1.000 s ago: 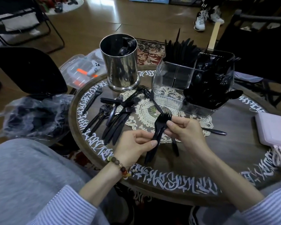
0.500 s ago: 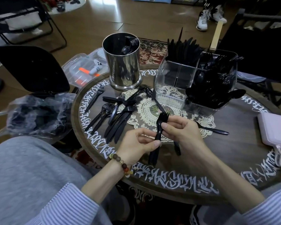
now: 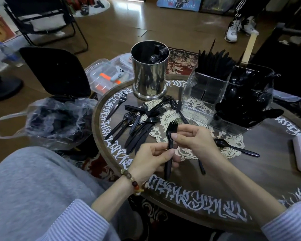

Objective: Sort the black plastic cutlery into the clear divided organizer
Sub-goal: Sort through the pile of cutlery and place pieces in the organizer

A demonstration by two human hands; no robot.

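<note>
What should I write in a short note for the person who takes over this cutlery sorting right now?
Left hand: pinches the handle of the held forks, tines up.
Right hand: pinches the same forks just below the tines.
Clear organizer stands behind the hands: knives in a back section, spoons on the right, the front-left section looks empty.
Done: knives and many spoons are in.
Left: the held forks, the loose fork pile on the table, one spoon to the right of the hands. The steel canister holds some wrapped pieces.
</note>
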